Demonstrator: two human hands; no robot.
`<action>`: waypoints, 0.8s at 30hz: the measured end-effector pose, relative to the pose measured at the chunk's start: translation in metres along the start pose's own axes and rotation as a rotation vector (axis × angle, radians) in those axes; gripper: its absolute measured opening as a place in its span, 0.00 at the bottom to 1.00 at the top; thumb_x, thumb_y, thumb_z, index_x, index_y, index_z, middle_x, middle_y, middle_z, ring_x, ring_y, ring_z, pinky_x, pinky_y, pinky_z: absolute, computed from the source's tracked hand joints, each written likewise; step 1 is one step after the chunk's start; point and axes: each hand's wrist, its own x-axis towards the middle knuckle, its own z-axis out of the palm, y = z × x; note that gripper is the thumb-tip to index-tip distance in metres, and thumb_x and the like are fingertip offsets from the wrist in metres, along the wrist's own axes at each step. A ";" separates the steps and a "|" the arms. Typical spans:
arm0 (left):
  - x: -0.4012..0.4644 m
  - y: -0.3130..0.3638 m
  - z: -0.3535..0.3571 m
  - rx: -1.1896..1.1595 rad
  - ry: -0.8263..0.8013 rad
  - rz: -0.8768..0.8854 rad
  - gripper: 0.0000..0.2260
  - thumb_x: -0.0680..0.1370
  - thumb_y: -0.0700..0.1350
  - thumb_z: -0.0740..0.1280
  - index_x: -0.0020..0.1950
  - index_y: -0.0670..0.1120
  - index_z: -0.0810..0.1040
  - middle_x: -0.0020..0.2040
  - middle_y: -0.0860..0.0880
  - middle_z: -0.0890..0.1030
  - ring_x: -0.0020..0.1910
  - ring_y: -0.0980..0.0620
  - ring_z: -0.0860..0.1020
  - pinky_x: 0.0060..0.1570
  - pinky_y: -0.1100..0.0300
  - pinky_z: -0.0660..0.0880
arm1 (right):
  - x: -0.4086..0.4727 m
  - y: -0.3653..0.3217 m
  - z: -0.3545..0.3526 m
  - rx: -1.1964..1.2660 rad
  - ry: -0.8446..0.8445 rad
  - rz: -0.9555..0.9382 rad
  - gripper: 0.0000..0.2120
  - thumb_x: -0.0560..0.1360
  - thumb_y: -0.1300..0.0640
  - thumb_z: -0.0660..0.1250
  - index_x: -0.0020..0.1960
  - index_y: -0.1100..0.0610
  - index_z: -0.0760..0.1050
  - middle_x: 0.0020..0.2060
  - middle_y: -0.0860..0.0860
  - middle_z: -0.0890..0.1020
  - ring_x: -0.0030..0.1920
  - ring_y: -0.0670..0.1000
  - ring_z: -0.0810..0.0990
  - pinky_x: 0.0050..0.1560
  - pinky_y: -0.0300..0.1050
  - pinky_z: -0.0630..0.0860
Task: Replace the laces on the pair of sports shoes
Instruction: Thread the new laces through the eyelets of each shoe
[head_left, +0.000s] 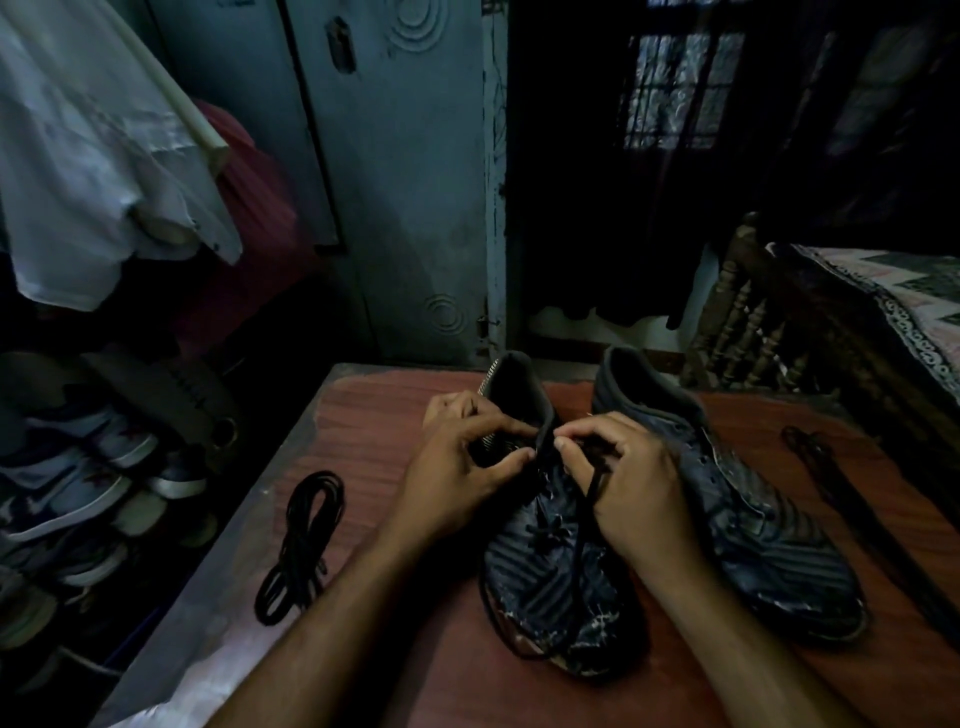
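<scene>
Two dark, scuffed sports shoes sat side by side on the reddish wood-grain table (395, 597), toes toward the person. Near shoe (561, 582): striped, worn upper. Right hand (631, 483) pinched its flat black lace (584, 525) at the top eyelets; left hand (460, 467) curled around the collar. Far shoe (753, 519) lay unlaced. Coiled black cord laces (301, 545) lay left; another lace (815, 452) right.

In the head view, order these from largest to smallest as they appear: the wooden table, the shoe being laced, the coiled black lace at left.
1. Reddish-brown wooden table.
2. Dark striped sports shoe under both hands.
3. Coiled black lace.
All lie at similar distance, so the order seems reliable.
</scene>
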 end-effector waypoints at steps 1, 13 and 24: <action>0.000 0.001 0.000 0.002 -0.002 0.000 0.08 0.73 0.48 0.78 0.50 0.58 0.86 0.45 0.60 0.74 0.56 0.54 0.68 0.55 0.76 0.59 | 0.000 0.000 -0.001 -0.031 0.009 -0.010 0.02 0.76 0.60 0.73 0.45 0.54 0.82 0.42 0.46 0.80 0.43 0.44 0.80 0.43 0.39 0.77; -0.003 -0.001 0.006 0.002 0.019 0.005 0.08 0.73 0.47 0.76 0.50 0.58 0.86 0.46 0.61 0.73 0.59 0.63 0.64 0.56 0.76 0.58 | -0.003 -0.004 0.005 -0.091 -0.081 0.081 0.10 0.75 0.62 0.71 0.41 0.50 0.75 0.41 0.42 0.76 0.44 0.38 0.76 0.42 0.27 0.69; -0.002 0.005 0.010 0.008 0.006 -0.054 0.08 0.73 0.45 0.77 0.47 0.59 0.85 0.46 0.61 0.72 0.60 0.65 0.64 0.58 0.72 0.60 | -0.003 -0.002 0.007 -0.110 -0.098 0.138 0.08 0.75 0.60 0.72 0.41 0.49 0.76 0.42 0.43 0.78 0.44 0.43 0.77 0.43 0.40 0.73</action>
